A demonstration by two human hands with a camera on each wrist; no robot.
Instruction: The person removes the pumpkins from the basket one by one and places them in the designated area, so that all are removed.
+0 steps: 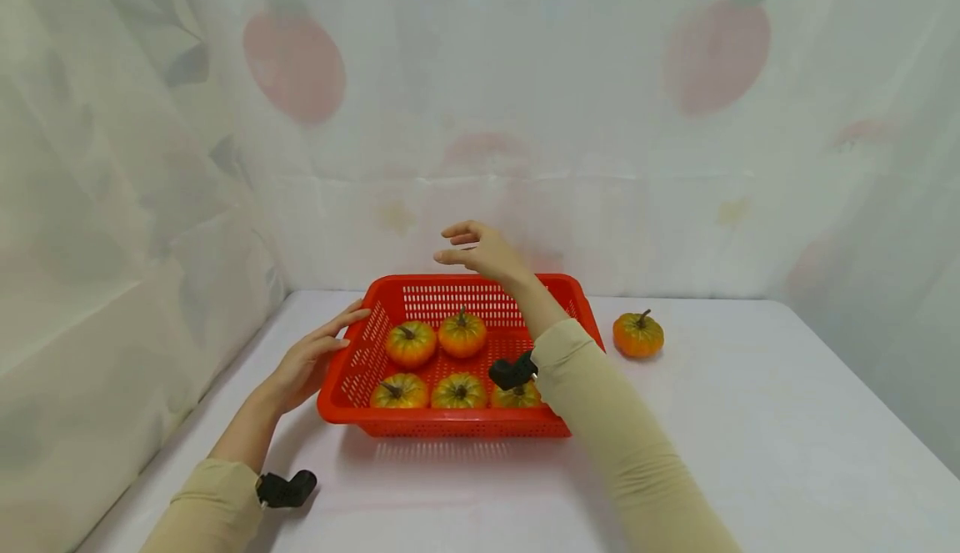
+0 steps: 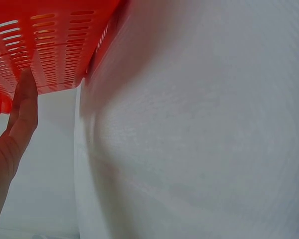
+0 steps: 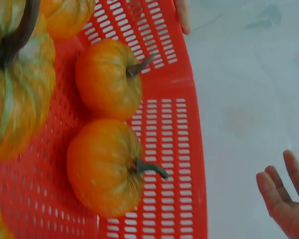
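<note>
A white desk (image 1: 750, 419) carries a red perforated basket (image 1: 420, 290) at its middle, with five small orange-green pumpkins (image 1: 410, 343) inside. A sixth pumpkin (image 1: 638, 334) sits on the desk just right of the basket. The left hand (image 1: 307, 363) rests straight fingers against the basket's left wall, grip released. The right hand (image 1: 483, 251) hovers above the far rim, fingers relaxed, holding nothing.
</note>
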